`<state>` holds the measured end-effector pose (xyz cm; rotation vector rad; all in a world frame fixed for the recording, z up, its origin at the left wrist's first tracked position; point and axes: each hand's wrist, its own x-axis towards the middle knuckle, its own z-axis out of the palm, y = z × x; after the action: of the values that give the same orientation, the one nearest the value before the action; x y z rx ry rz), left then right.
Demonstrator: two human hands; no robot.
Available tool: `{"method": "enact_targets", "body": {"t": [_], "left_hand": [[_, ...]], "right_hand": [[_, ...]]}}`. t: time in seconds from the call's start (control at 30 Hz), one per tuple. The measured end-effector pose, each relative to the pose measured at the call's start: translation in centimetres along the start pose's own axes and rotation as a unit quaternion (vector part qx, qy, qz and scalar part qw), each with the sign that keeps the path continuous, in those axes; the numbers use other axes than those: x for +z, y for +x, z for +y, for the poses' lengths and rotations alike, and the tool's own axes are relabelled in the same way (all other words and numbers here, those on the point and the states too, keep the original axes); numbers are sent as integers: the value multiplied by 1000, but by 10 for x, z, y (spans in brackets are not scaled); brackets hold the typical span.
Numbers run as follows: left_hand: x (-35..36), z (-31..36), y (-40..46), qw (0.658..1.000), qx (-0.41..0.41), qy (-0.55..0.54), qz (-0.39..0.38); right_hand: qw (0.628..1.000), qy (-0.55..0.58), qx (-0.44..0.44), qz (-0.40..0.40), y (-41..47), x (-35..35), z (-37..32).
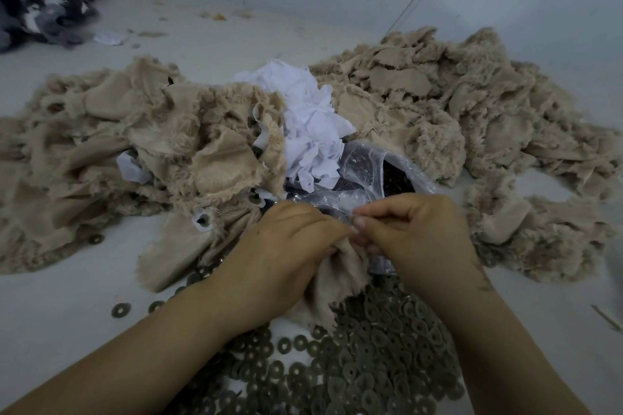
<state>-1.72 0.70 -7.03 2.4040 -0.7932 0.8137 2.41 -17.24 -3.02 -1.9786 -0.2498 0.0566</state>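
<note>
Beige fabric piece [332, 274] between both hands, left hand [290, 246] gripping it, right hand [414, 232] pinching it

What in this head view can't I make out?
All head view.
What the right hand pinches against the beige fuzzy fabric piece in the left hand: fingers hide it.
Dark contents of the clear plastic bag: crumpled film blurs them.
Dark grey cloth heap: cut off by left edge.
Flat grey ring washers: forearms cover some.

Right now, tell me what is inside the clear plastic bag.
The clear plastic bag holds small dark pieces, too small to identify. Its lower part is covered by the left hand, right hand and the beige fabric piece they hold.
</note>
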Motion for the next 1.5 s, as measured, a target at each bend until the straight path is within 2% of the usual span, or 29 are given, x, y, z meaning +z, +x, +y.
{"method": "enact_targets", "body": {"t": [0.1, 0.2, 0.37, 0.53, 0.7, 0.83, 1.03, 1.4, 1.5], "left_hand": [[0, 3, 2, 999, -24, -27, -12], [0, 1, 0, 996, -73, -42, 20], [-1, -3, -2, 995, -85, -42, 39], [-3, -6, 0, 995, -85, -22, 43], [-3, -11, -1, 996, -73, -21, 51], [-4, -10, 0, 985, -133, -90, 58], [-5, -10, 3, 992, -118, -31, 36], [-3, -10, 3, 998, -64, 7, 12], [-1, -9, 1, 997, -72, 18, 10]], "right_hand": [[995, -27, -90, 23, -3, 7, 2], [976, -115, -185, 30, -3, 9, 5], [948, -161, -274, 33, -1, 9, 7], [958, -143, -249, 28, 1, 11, 13], [980, -64, -189, -13, 2, 13, 18], [967, -80, -244, -1, 1, 12, 13], [928, -145, -342, 41, 0, 15, 14], [923, -126, -357, 74, 0, 17, 18], [924, -126, -353, 78, 0, 19, 20]]}}
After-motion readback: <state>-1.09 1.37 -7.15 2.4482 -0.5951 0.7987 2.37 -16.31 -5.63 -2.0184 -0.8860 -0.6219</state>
